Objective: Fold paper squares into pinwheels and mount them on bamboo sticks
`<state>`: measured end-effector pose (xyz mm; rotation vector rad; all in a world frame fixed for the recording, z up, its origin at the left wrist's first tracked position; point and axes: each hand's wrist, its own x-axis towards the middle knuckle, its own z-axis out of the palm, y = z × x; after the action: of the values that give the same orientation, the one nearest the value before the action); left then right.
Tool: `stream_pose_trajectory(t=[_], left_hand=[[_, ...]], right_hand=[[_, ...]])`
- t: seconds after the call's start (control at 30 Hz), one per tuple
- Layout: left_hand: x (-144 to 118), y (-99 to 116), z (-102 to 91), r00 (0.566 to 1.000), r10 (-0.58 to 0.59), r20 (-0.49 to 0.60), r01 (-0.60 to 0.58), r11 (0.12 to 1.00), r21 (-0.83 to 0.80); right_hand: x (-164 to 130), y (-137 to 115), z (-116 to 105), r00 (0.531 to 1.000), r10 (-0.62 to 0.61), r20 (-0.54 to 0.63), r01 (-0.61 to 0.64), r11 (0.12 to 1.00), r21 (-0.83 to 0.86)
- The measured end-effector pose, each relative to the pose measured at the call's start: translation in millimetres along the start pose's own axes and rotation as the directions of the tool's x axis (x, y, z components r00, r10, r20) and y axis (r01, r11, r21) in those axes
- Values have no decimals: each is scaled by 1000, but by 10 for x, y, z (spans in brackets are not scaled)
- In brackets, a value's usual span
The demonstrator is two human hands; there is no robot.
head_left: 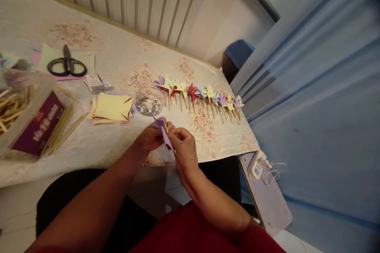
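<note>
A purple paper pinwheel [166, 137] is held between my two hands near the table's front edge. My left hand [152, 136] is closed around its left side. On the right side, my right hand [184, 144] pinches at a short wooden stick [166, 127] against the paper. Fingers hide part of the stick and the paper's centre. Just beyond my hands sits a round clear dish [149, 102] of small silvery pins. Several finished pinwheels [192, 91] in purple, yellow, red and blue lie in a row to the right, sticks toward me.
Left of the dish lies a stack of yellow paper squares [113, 107], with small white boxes [95, 83] behind. Dark-handled scissors [67, 65] rest on coloured sheets. A plastic tub [29, 118] of sticks stands far left, loose sticks [61, 130] beside it. A power strip [257, 165] is at right.
</note>
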<state>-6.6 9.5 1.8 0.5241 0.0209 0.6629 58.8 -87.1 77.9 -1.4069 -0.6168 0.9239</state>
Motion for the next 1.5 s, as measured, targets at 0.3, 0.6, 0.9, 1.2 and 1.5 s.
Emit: stream_pose_trajectory(t=[0.3, 0.6, 0.9, 1.2, 1.5], left_hand=[[-14, 11, 42, 1000, 0, 10, 0, 1000, 4], [-6, 18, 87, 1000, 18, -16, -18, 1000, 20], [3, -5, 29, 999, 35, 0, -35, 999, 25], [3, 6, 33, 999, 38, 1, -38, 999, 20], [24, 18, -24, 999, 18, -44, -11, 989, 144]], right_hand=[[-1, 0, 0, 1000, -23, -18, 23, 1000, -15], [56, 87, -29, 997, -76, -18, 75, 996, -49], [51, 38, -41, 993, -121, 11, 122, 987, -108], [84, 53, -49, 992, -127, 9, 127, 981, -145], [187, 154, -141, 997, -67, 28, 68, 995, -67]])
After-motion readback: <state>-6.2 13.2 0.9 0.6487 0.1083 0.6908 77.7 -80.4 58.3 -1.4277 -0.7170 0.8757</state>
